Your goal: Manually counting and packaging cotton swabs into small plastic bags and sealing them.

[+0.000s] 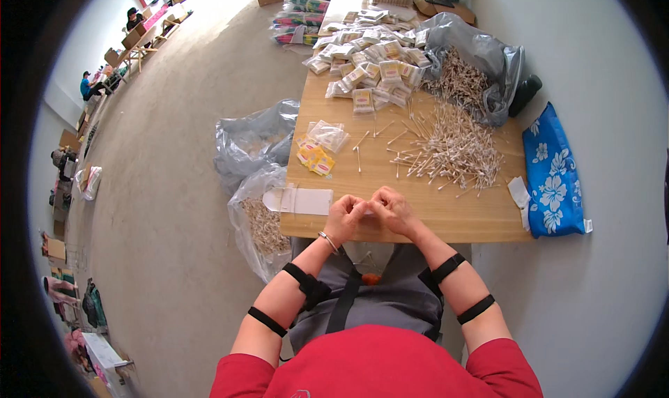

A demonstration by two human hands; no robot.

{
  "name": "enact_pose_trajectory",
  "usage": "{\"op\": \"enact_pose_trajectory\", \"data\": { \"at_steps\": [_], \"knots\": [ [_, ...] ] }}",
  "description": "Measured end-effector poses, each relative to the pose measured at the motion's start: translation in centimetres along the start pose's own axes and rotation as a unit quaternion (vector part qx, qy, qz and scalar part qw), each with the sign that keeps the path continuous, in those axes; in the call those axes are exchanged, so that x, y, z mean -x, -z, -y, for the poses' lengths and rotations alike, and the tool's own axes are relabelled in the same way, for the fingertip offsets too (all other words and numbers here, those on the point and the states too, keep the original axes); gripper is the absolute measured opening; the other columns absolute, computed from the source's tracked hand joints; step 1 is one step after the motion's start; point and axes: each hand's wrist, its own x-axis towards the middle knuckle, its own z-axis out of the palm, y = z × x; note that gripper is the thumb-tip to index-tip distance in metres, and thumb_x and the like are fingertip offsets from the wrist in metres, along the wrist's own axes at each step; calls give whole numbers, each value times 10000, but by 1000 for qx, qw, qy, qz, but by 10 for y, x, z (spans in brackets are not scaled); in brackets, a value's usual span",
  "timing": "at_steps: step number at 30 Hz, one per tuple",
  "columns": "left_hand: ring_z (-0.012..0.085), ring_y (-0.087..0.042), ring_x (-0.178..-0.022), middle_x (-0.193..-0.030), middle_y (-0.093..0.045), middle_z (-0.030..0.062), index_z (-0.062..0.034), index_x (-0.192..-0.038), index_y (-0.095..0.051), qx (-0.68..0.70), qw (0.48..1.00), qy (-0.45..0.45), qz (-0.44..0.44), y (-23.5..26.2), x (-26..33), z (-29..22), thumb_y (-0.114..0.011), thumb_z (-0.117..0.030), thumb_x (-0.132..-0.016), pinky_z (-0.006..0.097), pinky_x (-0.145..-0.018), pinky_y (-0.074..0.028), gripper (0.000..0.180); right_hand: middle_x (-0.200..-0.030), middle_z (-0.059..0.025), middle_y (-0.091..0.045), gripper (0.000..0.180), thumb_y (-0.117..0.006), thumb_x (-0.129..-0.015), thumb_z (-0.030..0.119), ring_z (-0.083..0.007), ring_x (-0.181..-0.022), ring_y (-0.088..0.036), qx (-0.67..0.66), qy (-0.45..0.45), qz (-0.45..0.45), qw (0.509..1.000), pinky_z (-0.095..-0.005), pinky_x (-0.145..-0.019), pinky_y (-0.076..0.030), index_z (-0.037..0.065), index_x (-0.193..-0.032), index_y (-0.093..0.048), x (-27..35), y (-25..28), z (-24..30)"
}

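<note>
Close together at the table's front edge, my left hand (343,218) and my right hand (392,211) meet with fingertips pinched. Something small and whitish shows just under the fingers, too covered to name. Left of my left hand lies a flat white card piece (313,201) with a rounded flap end. Beyond it are yellow printed cards (315,158) and small clear plastic bags (327,134). A loose heap of cotton swabs (456,150) spreads beyond my right hand, with a few single swabs lying apart on its left.
Filled swab packets (380,67) pile up on the far part of the wooden table (488,220). A grey plastic bag (505,56) spills swabs. At right stand a blue floral pouch (554,178) and a dark bottle (525,95). Plastic bags (254,136) sit against the left edge.
</note>
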Motion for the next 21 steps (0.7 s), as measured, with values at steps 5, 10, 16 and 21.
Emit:
{"op": "enact_pose_trajectory", "data": {
  "at_steps": [5, 10, 16, 21],
  "knots": [
    [23, -472, -706, -777, -550, -47, -36, -882, -584, 49, 996, 63, 36, 6, -7, 3, -599, -193, -906, 180, -621, -404, 159, -720, 28, -526, 156, -584, -862, 173, -54, -680, -455, -135, -91, 59, 985, -235, -587, -392, 34, -793, -587, -7, -2, -16],
    [37, -498, -744, -817, -569, -35, -32, -906, -582, 27, 998, 23, 55, 3, -6, -3, -573, -175, -920, 188, -639, -420, 144, -743, 27, -552, 141, -618, -849, 146, -40, -682, -458, -186, -101, 58, 976, -233, -587, -400, 28, -775, -601, -3, -1, -25],
    [153, -597, -883, -917, -632, 55, -21, -1046, -618, -136, 977, -156, -55, 5, 8, -8, -656, -72, -828, 261, -767, -489, 227, -826, -44, -625, 150, -677, -795, 62, -128, -768, -585, -87, 75, 10, 993, -264, -703, -477, 33, -942, -666, 6, 10, -18],
    [282, -611, -942, -996, -636, 117, -61, -1021, -658, -282, 920, -268, -54, 9, 14, -15, -728, -75, -721, 345, -780, -514, 308, -906, -92, -632, 241, -700, -755, 80, -233, -871, -592, 40, 122, 4, 992, -316, -770, -484, 62, -995, -677, 10, 20, -8]
  ]
}}
